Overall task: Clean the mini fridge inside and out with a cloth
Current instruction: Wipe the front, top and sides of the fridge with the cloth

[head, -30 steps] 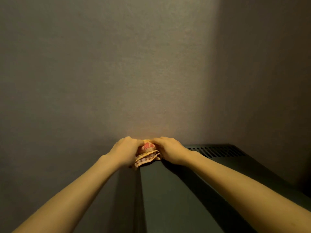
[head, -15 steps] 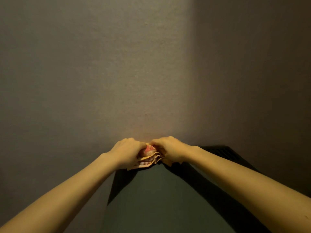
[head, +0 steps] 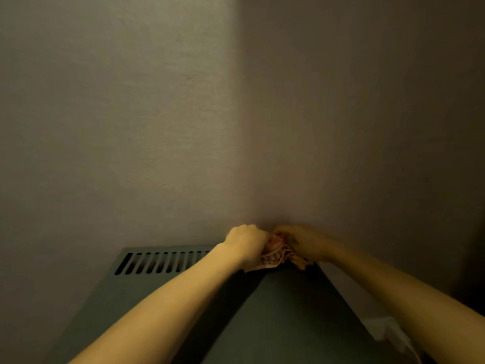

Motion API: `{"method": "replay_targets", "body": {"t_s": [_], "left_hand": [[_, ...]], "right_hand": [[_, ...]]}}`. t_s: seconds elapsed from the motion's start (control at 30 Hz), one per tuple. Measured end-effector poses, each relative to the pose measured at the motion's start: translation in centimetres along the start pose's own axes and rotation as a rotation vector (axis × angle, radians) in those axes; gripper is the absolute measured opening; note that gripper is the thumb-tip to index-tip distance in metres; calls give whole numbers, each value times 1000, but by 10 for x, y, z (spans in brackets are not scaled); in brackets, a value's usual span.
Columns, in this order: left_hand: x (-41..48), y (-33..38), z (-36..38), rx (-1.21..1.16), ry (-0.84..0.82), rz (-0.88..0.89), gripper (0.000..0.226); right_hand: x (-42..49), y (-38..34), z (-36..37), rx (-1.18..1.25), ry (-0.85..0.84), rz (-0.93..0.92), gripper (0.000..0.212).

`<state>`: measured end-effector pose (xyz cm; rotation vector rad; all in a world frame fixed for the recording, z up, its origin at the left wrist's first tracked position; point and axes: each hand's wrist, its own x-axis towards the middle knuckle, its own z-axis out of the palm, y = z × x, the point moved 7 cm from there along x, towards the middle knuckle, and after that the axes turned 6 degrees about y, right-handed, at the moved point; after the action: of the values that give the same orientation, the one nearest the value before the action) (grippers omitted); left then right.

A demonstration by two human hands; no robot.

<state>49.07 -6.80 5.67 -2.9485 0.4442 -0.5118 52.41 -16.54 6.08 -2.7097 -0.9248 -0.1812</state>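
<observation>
Moved across since a second ago: both hands and the one cloth (head: 275,254) sit at the rear right corner of the mini fridge (head: 275,324) top, no longer at its rear left corner.

Two bare forearms reach from the near edge over the single dark fridge top, which runs away toward the wall (head: 157,127). The left hand (head: 245,244) is curled tight round the cloth's left end. The right hand (head: 307,244), blurred, curls over the right end. The cloth is bunched in folded layers between them, its long axis lying left to right along the rear edge. One row of vent slots (head: 162,262) crosses the rear left, partly hidden by the left forearm. A pale object (head: 388,331) lies beside the fridge's right side, too dim to identify.
</observation>
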Motion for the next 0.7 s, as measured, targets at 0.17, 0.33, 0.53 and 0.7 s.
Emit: {"method": "replay_targets", "body": {"t_s": [0.17, 0.33, 0.53, 0.7], "left_hand": [[14, 10, 6, -29, -6, -11, 35], [-2, 9, 4, -129, 8, 12, 45], [-33, 29, -15, -136, -44, 36, 49], [-72, 59, -40, -102, -35, 56, 49]], "right_hand": [[-7, 21, -5, 32, 12, 48, 34], [-18, 12, -4, -26, 33, 22, 36], [-59, 2, -6, -13, 0, 59, 33], [-102, -16, -11, 8, 0, 48, 28]]}}
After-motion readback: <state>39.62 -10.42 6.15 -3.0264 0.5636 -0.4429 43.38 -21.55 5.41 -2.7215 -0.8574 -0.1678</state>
